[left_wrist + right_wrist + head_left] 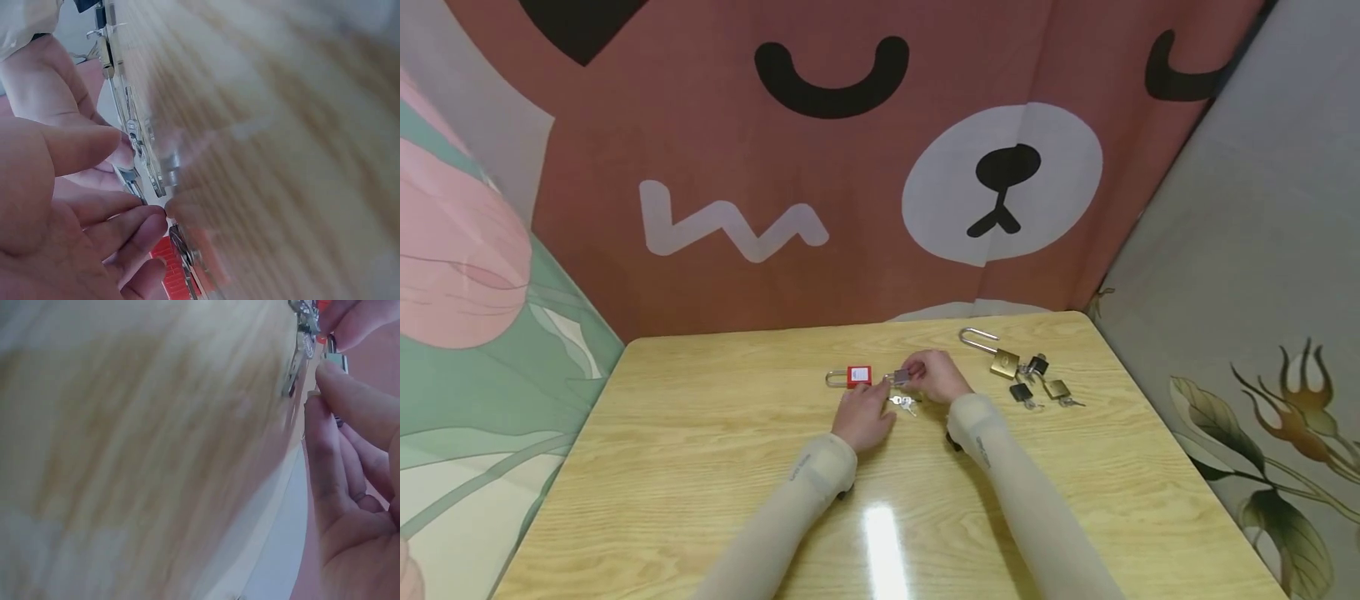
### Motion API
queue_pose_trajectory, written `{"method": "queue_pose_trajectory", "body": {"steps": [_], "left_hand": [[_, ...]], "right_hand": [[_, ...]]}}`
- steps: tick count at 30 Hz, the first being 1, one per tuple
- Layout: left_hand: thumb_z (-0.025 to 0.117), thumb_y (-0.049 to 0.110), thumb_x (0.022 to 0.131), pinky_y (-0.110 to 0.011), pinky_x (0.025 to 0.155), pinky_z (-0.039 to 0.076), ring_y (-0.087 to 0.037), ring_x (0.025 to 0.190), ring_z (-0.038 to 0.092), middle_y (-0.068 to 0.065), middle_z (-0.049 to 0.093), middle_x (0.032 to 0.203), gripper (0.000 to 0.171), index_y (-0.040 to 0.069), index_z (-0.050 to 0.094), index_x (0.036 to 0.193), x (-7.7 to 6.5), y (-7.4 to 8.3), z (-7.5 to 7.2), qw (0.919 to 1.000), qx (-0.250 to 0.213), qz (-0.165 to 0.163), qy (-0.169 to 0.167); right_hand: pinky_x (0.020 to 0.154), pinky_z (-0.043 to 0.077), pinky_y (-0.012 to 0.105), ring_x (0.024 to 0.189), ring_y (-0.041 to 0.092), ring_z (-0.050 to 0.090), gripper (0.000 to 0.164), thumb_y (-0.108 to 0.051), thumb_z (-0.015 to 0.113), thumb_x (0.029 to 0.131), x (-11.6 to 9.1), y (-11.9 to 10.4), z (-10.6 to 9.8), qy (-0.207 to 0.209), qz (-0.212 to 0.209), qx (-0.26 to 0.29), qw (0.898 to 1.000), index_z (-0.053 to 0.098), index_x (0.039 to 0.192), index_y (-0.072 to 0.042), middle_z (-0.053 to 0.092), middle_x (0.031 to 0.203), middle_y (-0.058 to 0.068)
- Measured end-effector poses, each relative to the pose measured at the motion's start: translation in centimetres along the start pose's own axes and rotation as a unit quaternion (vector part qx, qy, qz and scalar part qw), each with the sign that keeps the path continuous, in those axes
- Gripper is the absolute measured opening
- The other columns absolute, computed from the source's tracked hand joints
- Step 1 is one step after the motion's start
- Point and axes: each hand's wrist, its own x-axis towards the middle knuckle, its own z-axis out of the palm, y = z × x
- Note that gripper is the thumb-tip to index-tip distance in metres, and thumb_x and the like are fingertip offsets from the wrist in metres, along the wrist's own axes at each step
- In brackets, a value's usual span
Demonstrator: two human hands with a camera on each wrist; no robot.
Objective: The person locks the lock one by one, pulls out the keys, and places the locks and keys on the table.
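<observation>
My right hand (937, 375) pinches a small grey padlock (901, 377) between thumb and fingers, its shackle pointing left. In the right wrist view the padlock body (336, 360) shows at the thumb tip. From the left, my left hand (863, 414) reaches in with fingertips right at the shackle, and its thumb stands apart from them. Just in front of the padlock lie silver keys (904, 403) on the table. A red padlock (859, 376) with a white label rests beyond the left hand, partly hidden by the left fingers (147, 231) in the left wrist view.
Over to the right lie a large brass padlock (1004, 363) with a long open shackle, a smaller brass padlock (1057, 389) and two black padlocks, one nearer (1021, 392), with keys by them. The wooden table (700, 433) meets patterned cloth (737, 292) behind and at both sides.
</observation>
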Motion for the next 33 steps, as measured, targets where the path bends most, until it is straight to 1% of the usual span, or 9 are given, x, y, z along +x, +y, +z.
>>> {"method": "queue_pose_trajectory", "body": {"steps": [3,8,11,15,19,23,27,30,33], "left_hand": [[0.064,0.032,0.1,-0.046,0.106,0.043,-0.031,0.126,0.056,-0.01,0.059,0.15,0.057,0.007,0.053,0.15,0.1,0.0,0.1,0.9995,0.03,-0.005,0.002],[0.064,0.035,0.1,-0.048,0.111,0.04,-0.031,0.135,0.052,-0.006,0.057,0.152,0.054,0.012,0.056,0.149,0.0,0.1,0.1,0.9983,0.055,-0.017,-0.01],[0.064,0.036,0.1,-0.049,0.114,0.038,-0.031,0.138,0.05,-0.006,0.057,0.152,0.054,0.013,0.056,0.149,0.0,0.1,0.0,0.9979,0.061,-0.02,-0.012],[0.063,0.036,0.101,-0.05,0.116,0.036,-0.031,0.139,0.049,-0.007,0.057,0.152,0.054,0.012,0.056,0.148,0.0,0.1,-0.1,0.9982,0.057,-0.015,-0.008],[0.063,0.035,0.1,-0.05,0.116,0.037,-0.031,0.139,0.049,-0.007,0.058,0.151,0.054,0.011,0.056,0.148,0.1,0.3,-0.2,0.9982,0.059,-0.011,-0.002],[0.064,0.035,0.1,-0.049,0.116,0.037,-0.031,0.138,0.05,-0.006,0.059,0.15,0.054,0.011,0.056,0.148,0.2,0.3,-0.1,0.9981,0.061,-0.007,0.002],[0.064,0.034,0.1,-0.05,0.117,0.036,-0.031,0.139,0.049,-0.007,0.058,0.151,0.054,0.011,0.056,0.148,0.2,0.2,-0.1,0.9986,0.051,-0.011,-0.002],[0.064,0.034,0.1,-0.05,0.117,0.035,-0.031,0.14,0.048,-0.007,0.058,0.151,0.054,0.012,0.056,0.148,0.1,0.2,-0.2,0.999,0.042,-0.015,-0.004],[0.065,0.033,0.1,-0.051,0.118,0.035,-0.033,0.14,0.048,-0.008,0.059,0.149,0.052,0.012,0.057,0.147,0.0,0.0,-0.4,0.9994,0.03,-0.015,-0.003]], "right_hand": [[0.083,0.061,0.034,0.086,0.019,0.07,0.024,-0.001,0.087,0.081,0.1,-0.2,0.1,0.005,0.002,-0.008,1.0,0.076,0.103,-0.001,0.075,0.094,0.009],[0.083,0.06,0.034,0.086,0.018,0.07,0.025,0.001,0.087,0.08,0.2,-0.2,0.6,0.013,0.008,-0.024,1.0,0.077,0.103,-0.003,0.075,0.095,0.008],[0.083,0.06,0.035,0.086,0.018,0.07,0.026,0.001,0.087,0.08,0.2,-0.1,0.9,0.017,0.009,-0.033,0.999,0.078,0.104,-0.003,0.076,0.096,0.008],[0.083,0.06,0.036,0.085,0.019,0.07,0.027,0.001,0.087,0.079,0.1,-0.3,0.8,0.025,0.011,-0.037,0.999,0.079,0.104,-0.004,0.076,0.094,0.009],[0.083,0.06,0.036,0.084,0.018,0.07,0.027,0.001,0.086,0.079,0.0,-0.4,0.5,0.026,0.006,-0.042,0.999,0.079,0.105,-0.003,0.076,0.093,0.009],[0.084,0.06,0.036,0.086,0.019,0.069,0.029,0.001,0.087,0.079,-0.2,-0.5,0.4,0.024,0.007,-0.05,0.998,0.077,0.107,-0.001,0.075,0.096,0.009],[0.087,0.06,0.038,0.09,0.022,0.07,0.032,0.0,0.086,0.08,-0.5,-0.6,0.2,0.019,0.014,-0.047,0.999,0.076,0.11,-0.001,0.074,0.1,0.011],[0.088,0.06,0.04,0.093,0.023,0.07,0.031,-0.005,0.086,0.083,-0.8,-0.6,-0.2,0.007,0.015,-0.044,0.999,0.075,0.112,-0.002,0.074,0.102,0.01],[0.089,0.059,0.041,0.095,0.022,0.07,0.031,-0.017,0.083,0.089,-0.9,-0.2,-1.0,-0.003,0.022,-0.051,0.998,0.075,0.116,-0.005,0.074,0.105,0.008]]}}
